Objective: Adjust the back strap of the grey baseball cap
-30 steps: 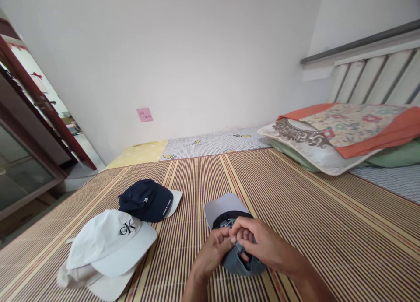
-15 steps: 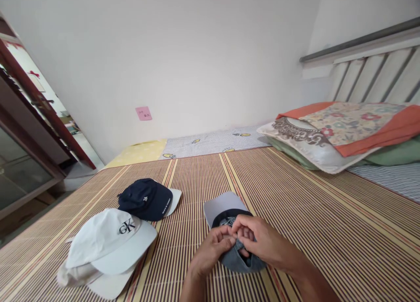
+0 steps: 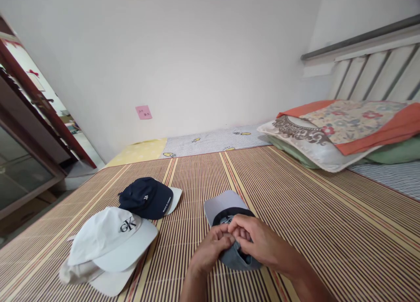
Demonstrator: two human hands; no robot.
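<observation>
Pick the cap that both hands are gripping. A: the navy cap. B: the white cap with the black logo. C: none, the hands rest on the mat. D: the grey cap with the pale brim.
D: the left hand and right hand pinch the grey cap; the white cap and navy cap lie untouched to the left.

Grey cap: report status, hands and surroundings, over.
Left hand and right hand both pinching grey cap, upside down on mat. White cap, navy cap lie left, apart.

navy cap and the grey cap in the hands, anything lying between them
Nothing: in the head view only bare striped mat separates the navy cap from the grey cap.
</observation>
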